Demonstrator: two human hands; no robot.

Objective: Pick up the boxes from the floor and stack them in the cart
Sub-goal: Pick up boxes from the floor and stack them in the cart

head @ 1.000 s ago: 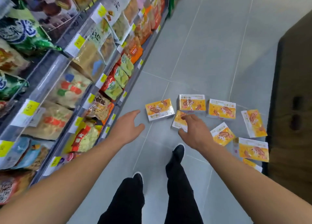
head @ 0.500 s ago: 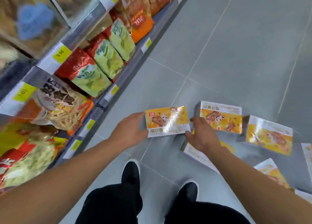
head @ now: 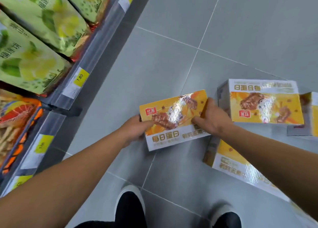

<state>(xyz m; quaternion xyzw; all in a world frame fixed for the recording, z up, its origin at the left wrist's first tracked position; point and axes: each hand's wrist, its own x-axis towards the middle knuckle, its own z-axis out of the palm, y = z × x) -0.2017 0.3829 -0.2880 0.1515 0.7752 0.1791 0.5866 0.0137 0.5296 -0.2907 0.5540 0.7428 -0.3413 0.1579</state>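
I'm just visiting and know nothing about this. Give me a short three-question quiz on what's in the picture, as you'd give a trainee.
1. True or false: the held box is gripped by one hand only.
2. Multiple choice: where does the box with upside-down print lie? A) on the shelf B) on the floor, right of the held box C) in a cart
3. Fill in: the nearest yellow price tag to the green bags reads ____.

Key:
1. False. The left hand holds its left end and the right hand its right end.
2. B. No cart is in view.
3. 7.80
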